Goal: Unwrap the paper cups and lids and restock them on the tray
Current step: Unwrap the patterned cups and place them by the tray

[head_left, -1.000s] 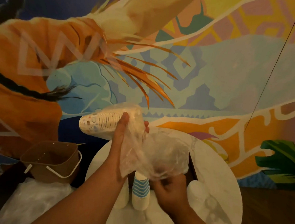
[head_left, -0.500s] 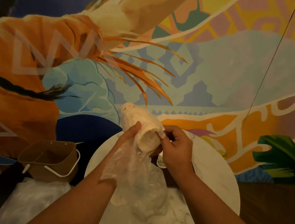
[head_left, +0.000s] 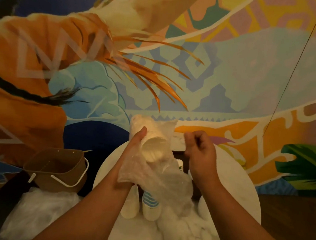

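The left hand [head_left: 131, 155] is curled round a stack of white paper cups [head_left: 152, 147], tilted with its open mouth toward the camera and still partly sheathed in a crinkled clear plastic wrapper [head_left: 158, 178] that trails down over the round white marble surface [head_left: 242, 192]. The right hand [head_left: 200, 151] hovers just beside the stack with its fingers curled in; whether it pinches a bit of film cannot be told. The likeliest trouble is the slack wrapper dragging across the upright cups below, a blue-striped paper cup stack [head_left: 149, 204] and a plain white cup stack [head_left: 130, 204] near the surface's front edge, and tipping them as the film is pulled free. A loose hold could also let cups slide out of the tilted stack. Open room lies toward the surface's right edge; the left edge is crowded by a brown plastic basket with a white handle [head_left: 55, 168], and a dark tray [head_left: 180, 155] shows only partly behind the hands.
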Available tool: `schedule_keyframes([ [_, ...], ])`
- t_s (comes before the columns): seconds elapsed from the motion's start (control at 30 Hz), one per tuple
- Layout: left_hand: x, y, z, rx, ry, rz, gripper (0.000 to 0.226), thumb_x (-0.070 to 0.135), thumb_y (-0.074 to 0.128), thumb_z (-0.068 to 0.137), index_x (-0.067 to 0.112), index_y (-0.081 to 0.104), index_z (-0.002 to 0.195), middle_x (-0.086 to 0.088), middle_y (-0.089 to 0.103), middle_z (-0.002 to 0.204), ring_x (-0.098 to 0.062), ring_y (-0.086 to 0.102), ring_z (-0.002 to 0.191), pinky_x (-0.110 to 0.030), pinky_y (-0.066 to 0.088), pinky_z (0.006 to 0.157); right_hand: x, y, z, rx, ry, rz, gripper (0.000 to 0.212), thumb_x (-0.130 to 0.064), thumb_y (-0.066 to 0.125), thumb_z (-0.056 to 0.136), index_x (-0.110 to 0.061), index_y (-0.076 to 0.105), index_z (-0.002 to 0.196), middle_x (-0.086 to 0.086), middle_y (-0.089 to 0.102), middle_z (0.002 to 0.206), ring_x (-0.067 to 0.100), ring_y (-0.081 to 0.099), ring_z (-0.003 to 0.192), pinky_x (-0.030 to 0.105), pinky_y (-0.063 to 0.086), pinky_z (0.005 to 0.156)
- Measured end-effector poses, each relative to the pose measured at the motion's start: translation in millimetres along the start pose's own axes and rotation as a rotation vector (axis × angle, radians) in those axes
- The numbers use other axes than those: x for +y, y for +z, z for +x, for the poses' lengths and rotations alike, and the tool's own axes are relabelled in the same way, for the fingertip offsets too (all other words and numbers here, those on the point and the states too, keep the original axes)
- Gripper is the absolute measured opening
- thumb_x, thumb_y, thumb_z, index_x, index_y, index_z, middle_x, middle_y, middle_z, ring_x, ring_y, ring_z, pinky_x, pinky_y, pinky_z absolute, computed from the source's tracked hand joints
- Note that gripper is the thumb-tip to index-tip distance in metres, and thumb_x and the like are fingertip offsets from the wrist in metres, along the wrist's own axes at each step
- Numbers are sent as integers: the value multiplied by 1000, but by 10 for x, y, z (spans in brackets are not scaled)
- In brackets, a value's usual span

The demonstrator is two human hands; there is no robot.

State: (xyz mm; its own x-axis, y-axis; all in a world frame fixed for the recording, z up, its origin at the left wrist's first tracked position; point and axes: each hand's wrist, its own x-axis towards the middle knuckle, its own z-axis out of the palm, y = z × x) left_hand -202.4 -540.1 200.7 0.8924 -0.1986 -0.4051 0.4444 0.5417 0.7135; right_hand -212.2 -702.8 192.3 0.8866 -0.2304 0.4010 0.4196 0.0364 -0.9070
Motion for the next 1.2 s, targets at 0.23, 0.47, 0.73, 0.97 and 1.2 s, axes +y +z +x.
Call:
schedule_keyframes([
  [0.23, -81, -168, 75, 115, 129, 168, 48, 60, 65, 80, 25, 60, 113, -1, 67, 107, -10, 68, 89, -31, 52, 75, -44, -59, 268, -119, 271, -2, 11, -10, 69, 87, -14, 64, 79, 0, 59, 69, 10, 48, 49, 22, 45, 49],
  [0.47, 10, -47, 38, 58, 143, -193, 64, 67, 55, 81, 14, 60, 117, -19, 71, 104, -35, 70, 89, -46, 58, 66, -237, -251, -197, -87, -334, -24, 17, -24, 59, 86, -14, 64, 73, -5, 61, 61, 9, 54, 53, 22, 44, 53],
  [0.73, -27, 91, 230, 155, 219, -243, 98, 69, 79, 51, 14, 56, 128, -19, 69, 112, -39, 68, 99, -54, 55, 82, -17, 63, -274, -383, -364, -622, 25, -22, 50, 96, -10, 71, 104, 1, 70, 106, 8, 60, 97, 4, 37, 84],
  [0.97, -68, 187, 259, 200, 385, -286, 93, 59, 83, 46, 16, 57, 124, -17, 71, 108, -37, 70, 92, -60, 53, 83, 63, 70, -289, -262, 4, -457, 17, -37, 67, 85, -32, 54, 76, -8, 55, 55, 3, 50, 51, 15, 39, 51],
  [1.2, -22, 197, 225, 201, 466, -293, 92, 55, 81, 51, 20, 52, 131, -14, 69, 114, -33, 70, 97, -58, 55, 82, 172, 177, -341, -248, 151, -255, 21, -26, 55, 97, -47, 56, 95, -19, 65, 98, -7, 59, 92, 10, 42, 73],
])
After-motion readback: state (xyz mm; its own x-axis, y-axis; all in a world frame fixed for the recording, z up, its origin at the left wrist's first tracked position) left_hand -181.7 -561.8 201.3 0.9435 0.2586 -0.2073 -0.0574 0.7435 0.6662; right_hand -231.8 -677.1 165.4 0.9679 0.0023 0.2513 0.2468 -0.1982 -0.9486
